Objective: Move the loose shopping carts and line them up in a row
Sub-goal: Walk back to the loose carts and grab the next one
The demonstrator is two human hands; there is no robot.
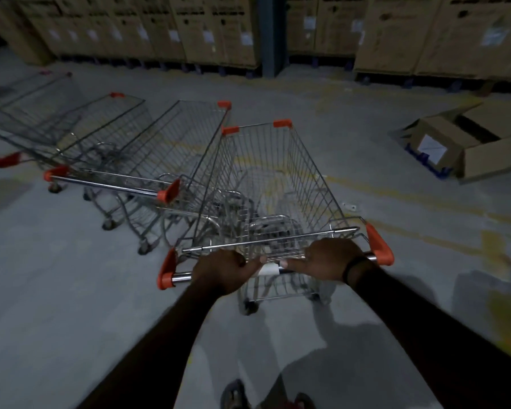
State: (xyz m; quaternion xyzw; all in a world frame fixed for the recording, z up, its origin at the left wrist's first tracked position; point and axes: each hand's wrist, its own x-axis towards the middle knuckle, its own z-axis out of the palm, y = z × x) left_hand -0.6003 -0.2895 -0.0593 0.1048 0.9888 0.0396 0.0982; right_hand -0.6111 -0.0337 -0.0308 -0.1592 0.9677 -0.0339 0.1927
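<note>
A wire shopping cart (304, 178) with orange corner caps stands right in front of me. Its chrome handle bar (180, 278) runs across the lower middle. My left hand (222, 270) grips the bar left of centre and my right hand (331, 258) grips it right of centre. To the left stand three more carts side by side: the nearest cart (177, 143), a middle cart (112, 125) and a far, blurred cart (33, 101). My cart's left side sits close against the nearest cart's right side; whether they touch I cannot tell.
Tall cardboard boxes (219, 28) line the back wall, split by a dark pillar (270, 33). An open cardboard box (466, 143) lies on the grey floor at the right. Faded yellow floor lines (425, 199) cross the right side. My sandalled feet (236, 394) show at the bottom.
</note>
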